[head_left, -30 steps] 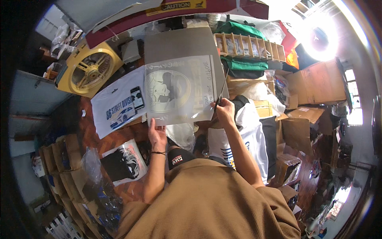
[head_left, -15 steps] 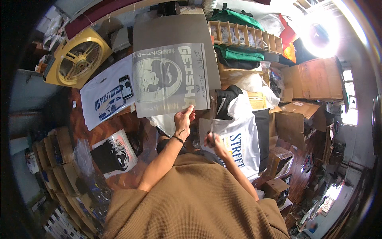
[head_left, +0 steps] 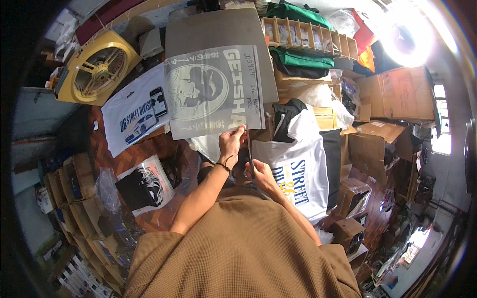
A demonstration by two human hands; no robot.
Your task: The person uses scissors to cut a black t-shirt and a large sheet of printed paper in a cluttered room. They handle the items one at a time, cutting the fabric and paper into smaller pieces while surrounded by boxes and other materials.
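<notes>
A translucent printed film [head_left: 198, 89] with lettering and a round portrait design lies over a dark grey board [head_left: 211, 27]. My left hand [head_left: 233, 144] pinches the film at its lower edge, toward the right. My right hand [head_left: 261, 176] is closed on scissors [head_left: 249, 151] just below, their long blades pointing up at that edge. Left of the film, a white T-shirt [head_left: 124, 129] with a blue car print carries a phone [head_left: 157, 102].
A yellow fan [head_left: 97, 67] stands upper left. A wooden divided rack [head_left: 310, 37], green bags [head_left: 308, 62] and cardboard boxes [head_left: 395, 94] fill the upper right. Bagged garments [head_left: 144, 184] lie on the lower left floor, white printed fabric [head_left: 293, 164] to the right.
My left hand has moved right along the film's lower edge. My right hand with the scissors came down from the film's right side, then rose slightly toward the left hand.
</notes>
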